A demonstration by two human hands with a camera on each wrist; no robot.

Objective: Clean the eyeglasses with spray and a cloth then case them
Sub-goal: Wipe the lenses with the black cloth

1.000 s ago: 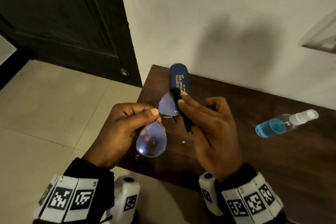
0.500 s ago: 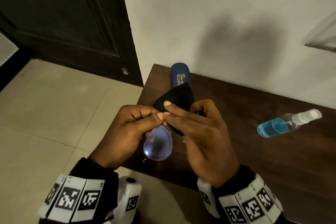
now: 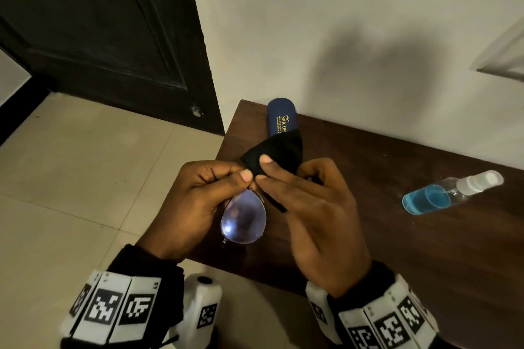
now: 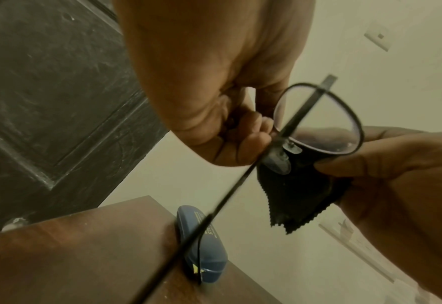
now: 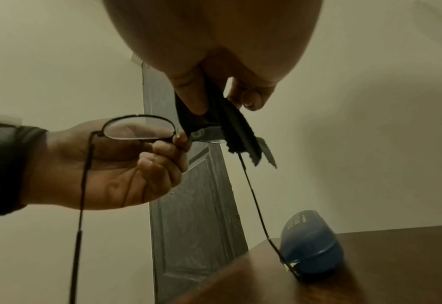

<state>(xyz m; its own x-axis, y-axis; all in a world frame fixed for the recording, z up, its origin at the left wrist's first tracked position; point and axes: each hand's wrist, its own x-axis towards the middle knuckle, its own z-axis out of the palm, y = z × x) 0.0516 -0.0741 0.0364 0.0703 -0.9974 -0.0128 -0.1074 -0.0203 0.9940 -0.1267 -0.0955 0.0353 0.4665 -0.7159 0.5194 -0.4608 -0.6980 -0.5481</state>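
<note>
Wiping: right hand [image 3: 320,221] is pinching cloth [image 3: 279,153] over far lens.
Steadying: left hand [image 3: 192,207] is gripping eyeglasses [image 3: 244,219] at bridge.
Risking: hard rubbing bending frame.

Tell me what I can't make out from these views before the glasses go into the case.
- Far lens of the eyeglasses: covered by the black cloth and the right hand in the head view.
- Gold lettering on the blue case: cut short by the cloth in the head view; blurred in both wrist views.
- Case latch: not visible in any view.
- Spray bottle: absent from both wrist views.
- Smears on the lens held by the left hand: glare hides them.
</note>
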